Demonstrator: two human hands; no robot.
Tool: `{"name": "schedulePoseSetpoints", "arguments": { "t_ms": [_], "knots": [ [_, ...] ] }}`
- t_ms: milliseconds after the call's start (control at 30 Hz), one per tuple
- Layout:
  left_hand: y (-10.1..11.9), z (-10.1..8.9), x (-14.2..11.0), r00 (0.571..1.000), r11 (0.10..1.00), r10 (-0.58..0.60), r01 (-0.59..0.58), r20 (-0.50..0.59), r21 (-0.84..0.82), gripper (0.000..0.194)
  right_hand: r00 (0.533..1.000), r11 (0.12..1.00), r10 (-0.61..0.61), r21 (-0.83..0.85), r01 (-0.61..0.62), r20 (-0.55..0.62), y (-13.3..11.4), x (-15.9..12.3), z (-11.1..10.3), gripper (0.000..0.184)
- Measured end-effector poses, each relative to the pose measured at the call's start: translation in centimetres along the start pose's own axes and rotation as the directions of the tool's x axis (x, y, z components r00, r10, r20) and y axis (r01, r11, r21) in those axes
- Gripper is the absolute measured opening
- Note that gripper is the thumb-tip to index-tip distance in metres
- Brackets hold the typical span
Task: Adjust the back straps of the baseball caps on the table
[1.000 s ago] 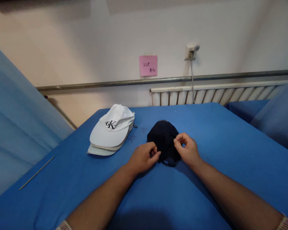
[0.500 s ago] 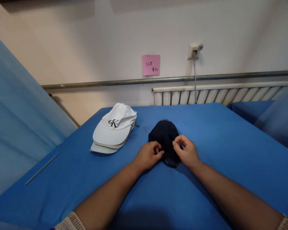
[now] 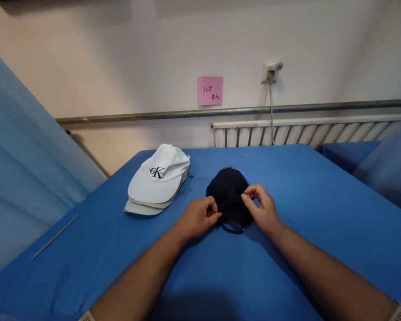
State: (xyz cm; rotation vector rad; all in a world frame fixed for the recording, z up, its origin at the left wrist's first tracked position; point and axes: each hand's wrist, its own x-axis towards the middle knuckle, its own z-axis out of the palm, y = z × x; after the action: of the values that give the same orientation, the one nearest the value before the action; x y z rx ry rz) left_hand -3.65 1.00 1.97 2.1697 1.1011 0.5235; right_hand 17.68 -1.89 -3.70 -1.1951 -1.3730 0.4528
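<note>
A dark navy or black cap (image 3: pixel 229 189) lies on the blue-covered table, its strap end toward me. My left hand (image 3: pixel 198 217) pinches the cap's near left side between thumb and fingers. On the right side of the cap, my right hand (image 3: pixel 262 209) holds a bit of the fabric in a thumb-and-finger pinch. To the left sits a small stack of caps, topped by a white cap (image 3: pixel 160 174) with black "CK" lettering; paler brims show beneath it.
A thin stick (image 3: pixel 55 237) lies near the left edge of the blue table cover (image 3: pixel 321 200). Light blue curtains (image 3: pixel 26 156) hang at the left. Behind are a metal rail (image 3: pixel 173 114), a radiator (image 3: pixel 307 127), a pink note (image 3: pixel 210 91) and a plugged-in socket (image 3: pixel 270 72).
My left hand has shifted slightly left and my right hand slightly right, spreading the dark cap's near part wider. The stacked caps stay in place.
</note>
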Motion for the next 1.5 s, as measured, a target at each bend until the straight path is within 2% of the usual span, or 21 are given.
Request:
{"name": "schedulePoseSetpoints", "arguments": {
  "t_ms": [100, 167, 267, 367, 467, 567, 633, 733, 800, 967, 1100, 1167, 1300, 1400, 1500],
  "knots": [
    [-0.1, -0.1, -0.1, 0.999, 1.0, 0.008, -0.009, 0.038, 0.024, 0.02, 0.986, 0.982, -0.11, -0.141, 0.127, 0.122, -0.6, -0.2, -0.1, 0.009],
    [-0.4, -0.2, 0.0, 1.0, 1.0, 0.002, -0.002, 0.013, -0.001, 0.025, 0.978, 0.965, -0.152, -0.193, 0.178, 0.144, -0.9, -0.4, 0.0, 0.01],
    [-0.9, -0.3, 0.4, 0.985, 1.0, 0.015, -0.01, -0.172, 0.027, 0.021, 0.977, 0.962, -0.175, -0.188, 0.196, 0.124, -0.9, -0.5, 0.2, 0.011],
    [-0.9, 0.0, 0.7, 0.947, 0.983, 0.128, -0.081, -0.294, 0.165, 0.028, 0.974, 0.964, -0.19, -0.166, 0.21, 0.127, -0.7, -0.5, 0.4, 0.01],
    [-0.6, 0.6, 1.0, 0.924, 0.936, 0.236, -0.132, -0.302, 0.327, 0.031, 0.968, 0.963, -0.204, -0.147, 0.225, 0.146, -0.6, -0.6, 0.6, 0.009],
    [-0.4, 1.3, 1.3, 0.918, 0.879, 0.282, -0.131, -0.278, 0.458, 0.018, 0.965, 0.963, -0.21, -0.137, 0.232, 0.159, -0.6, -0.7, 0.7, 0.007],
    [-0.4, 1.5, 1.4, 0.919, 0.855, 0.297, -0.135, -0.26, 0.501, 0.011, 0.964, 0.963, -0.211, -0.135, 0.233, 0.163, -0.6, -0.7, 0.7, 0.008],
    [-0.5, 1.2, 1.5, 0.911, 0.863, 0.313, -0.153, -0.271, 0.482, 0.011, 0.965, 0.965, -0.209, -0.127, 0.23, 0.159, -0.6, -0.7, 0.7, 0.008],
    [-0.4, 0.6, 1.5, 0.908, 0.894, 0.297, -0.155, -0.296, 0.421, 0.012, 0.966, 0.966, -0.208, -0.125, 0.227, 0.153, -0.6, -0.6, 0.7, 0.008],
    [-0.4, -1.5, 1.4, 0.932, 0.974, 0.196, -0.147, -0.304, 0.175, 0.014, 0.975, 0.971, -0.175, -0.138, 0.193, 0.134, -0.4, -0.6, 0.8, 0.011],
    [-1.2, -2.7, 0.9, 0.933, 0.999, 0.046, -0.053, -0.357, -0.01, 0.017, 0.985, 0.979, -0.138, -0.134, 0.151, 0.103, -0.2, -0.8, 0.9, 0.014],
    [-1.7, -3.3, 0.6, 0.949, 0.999, -0.02, 0.029, -0.313, 0.025, 0.02, 0.988, 0.982, -0.126, -0.127, 0.138, 0.092, -0.1, -0.9, 0.9, 0.015],
    [-2.1, -3.8, 0.2, 0.982, 0.966, -0.146, 0.168, -0.119, 0.198, 0.028, 0.988, 0.986, -0.117, -0.112, 0.127, 0.098, -0.1, -0.9, 0.8, 0.016],
    [-2.1, -3.6, 0.2, 0.987, 0.972, -0.157, 0.159, -0.029, 0.172, 0.023, 0.987, 0.986, -0.121, -0.1, 0.131, 0.107, -0.1, -0.8, 0.8, 0.016],
    [-2.1, -3.5, 0.2, 0.99, 0.985, -0.14, 0.142, -0.019, 0.094, 0.016, 0.987, 0.987, -0.122, -0.094, 0.132, 0.103, -0.2, -0.8, 0.8, 0.015]
  ]
}}
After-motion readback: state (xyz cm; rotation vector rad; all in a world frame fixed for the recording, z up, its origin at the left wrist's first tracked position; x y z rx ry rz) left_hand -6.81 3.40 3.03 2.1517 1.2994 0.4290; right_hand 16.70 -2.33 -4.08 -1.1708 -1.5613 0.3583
